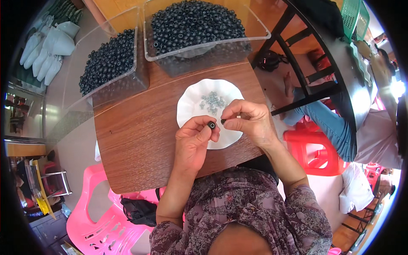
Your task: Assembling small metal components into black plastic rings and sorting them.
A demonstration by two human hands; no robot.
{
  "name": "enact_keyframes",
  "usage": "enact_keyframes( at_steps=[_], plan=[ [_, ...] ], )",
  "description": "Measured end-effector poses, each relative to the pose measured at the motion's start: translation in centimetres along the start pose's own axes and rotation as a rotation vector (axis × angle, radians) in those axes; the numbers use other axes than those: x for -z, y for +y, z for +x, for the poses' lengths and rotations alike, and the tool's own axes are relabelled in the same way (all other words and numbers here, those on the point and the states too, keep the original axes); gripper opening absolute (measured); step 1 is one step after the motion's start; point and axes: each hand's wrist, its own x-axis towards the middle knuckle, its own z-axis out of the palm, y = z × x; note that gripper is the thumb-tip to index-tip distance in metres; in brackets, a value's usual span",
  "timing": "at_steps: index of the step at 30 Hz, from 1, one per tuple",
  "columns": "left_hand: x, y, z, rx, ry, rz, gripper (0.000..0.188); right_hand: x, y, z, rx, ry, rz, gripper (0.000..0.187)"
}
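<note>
Between the thumb and fingers of my left hand sits a small round black part, its ring-shaped opening turned upward. Close beside it, my right hand pinches a second small dark piece, mostly covered by the fingertips. A narrow gap separates the two pieces. Both hands are over a white plate with a scalloped rim. Several tiny clear, greenish pieces lie scattered on the plate, just beyond my fingers.
Beyond the plate on the wooden table stand two clear plastic bins heaped with round black parts. A pink chair is at the lower left. At right are a red stool and another person's jeans-clad leg.
</note>
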Motion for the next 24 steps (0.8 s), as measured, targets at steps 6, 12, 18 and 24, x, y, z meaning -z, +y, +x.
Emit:
enact_keyframes(
  at_steps=[6, 12, 18, 24],
  plan=[
    [-0.2, -0.4, -0.6, 0.028, -0.002, -0.005, 0.019, -0.4, 0.4, -0.7, 0.237, 0.016, -0.122, 0.015],
    [-0.4, -0.6, -1.1, 0.024, 0.011, -0.018, 0.018, -0.9, 0.1, -1.7, 0.225, 0.066, -0.114, 0.02],
    [-0.7, -1.0, -1.3, 0.03, 0.02, -0.009, 0.019, -0.8, 0.4, -2.0, 0.363, 0.082, -0.184, 0.022],
    [-1.2, -1.4, -1.4, 0.002, 0.051, 0.024, 0.02, -1.0, 0.5, -2.1, 0.42, 0.099, -0.212, 0.023]
  ],
)
